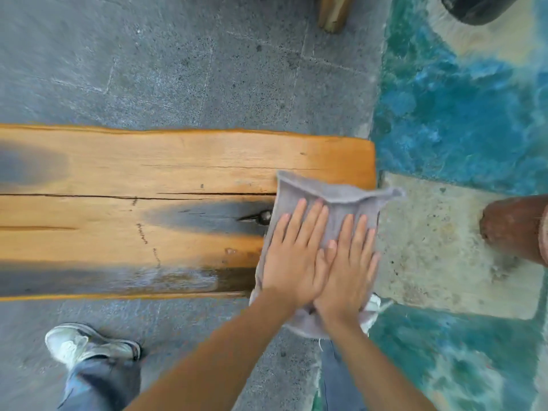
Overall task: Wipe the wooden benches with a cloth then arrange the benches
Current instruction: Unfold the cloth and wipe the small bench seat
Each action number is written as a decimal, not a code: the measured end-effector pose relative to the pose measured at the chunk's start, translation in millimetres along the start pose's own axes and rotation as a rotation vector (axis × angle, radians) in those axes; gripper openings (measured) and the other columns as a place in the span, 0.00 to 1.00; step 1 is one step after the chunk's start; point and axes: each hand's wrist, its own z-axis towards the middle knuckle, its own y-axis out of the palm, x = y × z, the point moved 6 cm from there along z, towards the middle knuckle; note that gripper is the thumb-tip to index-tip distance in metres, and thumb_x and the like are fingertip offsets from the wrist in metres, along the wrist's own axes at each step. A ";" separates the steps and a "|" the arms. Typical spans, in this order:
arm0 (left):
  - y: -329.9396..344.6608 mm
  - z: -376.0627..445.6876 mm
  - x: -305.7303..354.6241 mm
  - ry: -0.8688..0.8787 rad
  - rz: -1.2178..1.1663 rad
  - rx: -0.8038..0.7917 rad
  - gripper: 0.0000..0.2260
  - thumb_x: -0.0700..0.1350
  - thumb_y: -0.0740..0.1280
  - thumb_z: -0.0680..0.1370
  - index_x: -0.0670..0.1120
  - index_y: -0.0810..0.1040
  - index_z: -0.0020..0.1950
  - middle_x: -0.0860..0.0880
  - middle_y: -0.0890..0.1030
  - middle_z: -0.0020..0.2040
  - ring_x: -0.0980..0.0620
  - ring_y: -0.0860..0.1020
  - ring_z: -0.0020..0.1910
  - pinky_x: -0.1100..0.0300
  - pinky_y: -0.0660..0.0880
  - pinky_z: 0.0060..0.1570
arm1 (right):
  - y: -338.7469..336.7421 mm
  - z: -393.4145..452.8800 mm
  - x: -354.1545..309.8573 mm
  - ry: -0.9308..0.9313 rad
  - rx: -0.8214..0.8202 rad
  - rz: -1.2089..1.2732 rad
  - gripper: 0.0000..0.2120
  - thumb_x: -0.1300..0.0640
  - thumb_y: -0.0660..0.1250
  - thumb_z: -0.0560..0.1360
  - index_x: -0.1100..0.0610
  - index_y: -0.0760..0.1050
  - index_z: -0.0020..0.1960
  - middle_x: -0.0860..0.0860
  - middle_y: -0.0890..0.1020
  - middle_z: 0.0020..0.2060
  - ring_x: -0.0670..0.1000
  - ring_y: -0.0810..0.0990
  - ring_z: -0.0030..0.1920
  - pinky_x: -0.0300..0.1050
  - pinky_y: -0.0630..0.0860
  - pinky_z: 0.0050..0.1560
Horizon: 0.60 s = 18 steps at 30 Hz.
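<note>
I see one whole wooden bench (pixel 148 209) in front of me, its plank running from the left edge of view to a rounded end on the right. It is a thick orange-brown slab with wavy live edges, long cracks along the grain, a dark knot and smoky grey-black patches; a wet sheen shows along its near edge. One grey cloth (pixel 326 200), soft and rumpled, lies over the right end of the plank and hangs off the near edge, where a paler fold shows below my wrists. Both my hands lie flat on it with fingers stretched out, gripping nothing: my left hand (pixel 292 256) and my right hand (pixel 347 268) side by side, the thumbs overlapping, pressing the cloth onto the wood.

At the far edge one pale wooden leg (pixel 333 13) of something else is cut off by the frame. The floor (pixel 163 63) is speckled grey stone tile on the left; to the right it turns to rough concrete with mottled blue-green paint. One white shoe (pixel 89 342) and blue jeans show at the near left. A rusty brown round shape (pixel 516 226) at the right and a dark object (pixel 474 7) at the far right are both cropped, and I cannot tell what they are.
</note>
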 end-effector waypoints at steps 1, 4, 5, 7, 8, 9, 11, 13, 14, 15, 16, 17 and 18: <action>6.1 -20.3 0.8 0.052 0.031 -0.056 0.26 0.52 0.48 0.82 0.45 0.63 0.79 0.46 0.65 0.79 0.45 0.60 0.79 0.49 0.48 0.79 | 3.2 -20.2 4.1 0.024 -0.031 0.002 0.29 0.45 0.37 0.85 0.56 0.53 0.82 0.54 0.54 0.82 0.56 0.50 0.81 0.60 0.51 0.79; 7.9 -35.8 -4.7 0.202 0.097 -0.151 0.23 0.50 0.51 0.82 0.46 0.72 0.74 0.47 0.76 0.71 0.45 0.71 0.73 0.50 0.51 0.78 | 10.0 -38.8 0.8 0.055 -0.100 -0.024 0.28 0.48 0.43 0.85 0.62 0.70 0.73 0.63 0.72 0.72 0.67 0.64 0.75 0.70 0.60 0.73; -0.5 -24.2 -11.3 0.240 0.107 -0.134 0.23 0.50 0.51 0.82 0.47 0.71 0.75 0.49 0.74 0.73 0.46 0.69 0.74 0.50 0.51 0.79 | 7.6 -27.2 -6.6 0.040 -0.095 -0.051 0.26 0.50 0.46 0.83 0.61 0.71 0.72 0.63 0.73 0.70 0.68 0.65 0.75 0.69 0.60 0.73; -23.0 13.6 -34.5 0.244 0.130 -0.069 0.24 0.52 0.51 0.82 0.49 0.67 0.77 0.49 0.70 0.76 0.46 0.64 0.77 0.49 0.50 0.80 | -1.3 13.7 -33.8 -0.026 -0.032 -0.091 0.25 0.49 0.49 0.82 0.59 0.71 0.72 0.64 0.73 0.70 0.67 0.63 0.75 0.67 0.56 0.76; -37.0 39.3 -48.8 0.199 0.147 -0.033 0.25 0.54 0.52 0.82 0.48 0.65 0.78 0.49 0.68 0.77 0.46 0.62 0.78 0.49 0.48 0.80 | -7.2 41.2 -51.8 -0.041 -0.016 -0.085 0.24 0.48 0.50 0.82 0.57 0.70 0.73 0.63 0.72 0.71 0.66 0.62 0.76 0.65 0.53 0.77; -52.1 63.6 -67.0 0.134 0.165 0.014 0.26 0.54 0.52 0.82 0.48 0.63 0.79 0.48 0.66 0.78 0.46 0.59 0.79 0.49 0.47 0.80 | -11.8 68.8 -75.6 -0.057 0.010 -0.069 0.24 0.47 0.51 0.82 0.55 0.68 0.75 0.62 0.69 0.74 0.64 0.59 0.78 0.64 0.50 0.78; -77.8 102.4 -99.6 0.006 0.191 0.092 0.28 0.54 0.50 0.82 0.47 0.57 0.81 0.48 0.60 0.81 0.47 0.53 0.81 0.49 0.46 0.80 | -17.5 115.3 -121.2 -0.067 0.079 -0.005 0.26 0.46 0.51 0.82 0.48 0.61 0.79 0.56 0.59 0.80 0.59 0.51 0.81 0.61 0.45 0.80; -85.0 110.4 -117.7 -0.060 0.205 0.145 0.29 0.52 0.48 0.81 0.44 0.55 0.81 0.47 0.57 0.82 0.47 0.50 0.82 0.50 0.47 0.80 | -9.6 126.2 -147.3 -0.053 0.134 0.018 0.27 0.45 0.48 0.83 0.44 0.55 0.81 0.51 0.53 0.82 0.56 0.48 0.82 0.59 0.44 0.80; -83.1 101.9 -120.8 -0.069 0.192 0.173 0.30 0.52 0.47 0.80 0.43 0.55 0.81 0.46 0.57 0.82 0.47 0.50 0.82 0.49 0.48 0.80 | -4.0 116.6 -149.7 -0.050 0.150 0.004 0.27 0.45 0.46 0.83 0.44 0.53 0.82 0.50 0.52 0.82 0.55 0.48 0.82 0.59 0.45 0.80; -77.6 85.4 -122.4 -0.076 0.172 0.200 0.30 0.52 0.47 0.80 0.42 0.55 0.81 0.45 0.57 0.82 0.46 0.51 0.82 0.49 0.49 0.80 | 2.1 97.9 -147.2 -0.058 0.160 -0.031 0.27 0.46 0.44 0.84 0.46 0.52 0.82 0.51 0.51 0.82 0.55 0.48 0.82 0.58 0.46 0.80; -69.9 62.5 -122.3 -0.083 0.140 0.221 0.30 0.51 0.47 0.80 0.41 0.55 0.81 0.45 0.56 0.82 0.46 0.52 0.82 0.48 0.51 0.80 | 7.6 72.4 -142.0 -0.072 0.166 -0.067 0.27 0.46 0.43 0.84 0.47 0.49 0.83 0.51 0.51 0.82 0.54 0.49 0.82 0.57 0.48 0.80; -61.4 33.2 -122.3 -0.094 0.111 0.230 0.30 0.51 0.47 0.81 0.41 0.55 0.81 0.44 0.55 0.82 0.46 0.52 0.82 0.48 0.51 0.79 | 12.4 42.7 -136.9 -0.094 0.168 -0.089 0.26 0.46 0.43 0.85 0.48 0.47 0.83 0.51 0.50 0.82 0.54 0.49 0.82 0.57 0.49 0.80; -52.1 -0.2 -123.1 -0.105 0.088 0.218 0.29 0.51 0.48 0.81 0.41 0.55 0.81 0.44 0.55 0.82 0.46 0.51 0.82 0.48 0.51 0.80 | 17.0 10.6 -132.1 -0.118 0.147 -0.093 0.26 0.47 0.42 0.86 0.49 0.46 0.83 0.51 0.49 0.82 0.54 0.48 0.82 0.57 0.50 0.80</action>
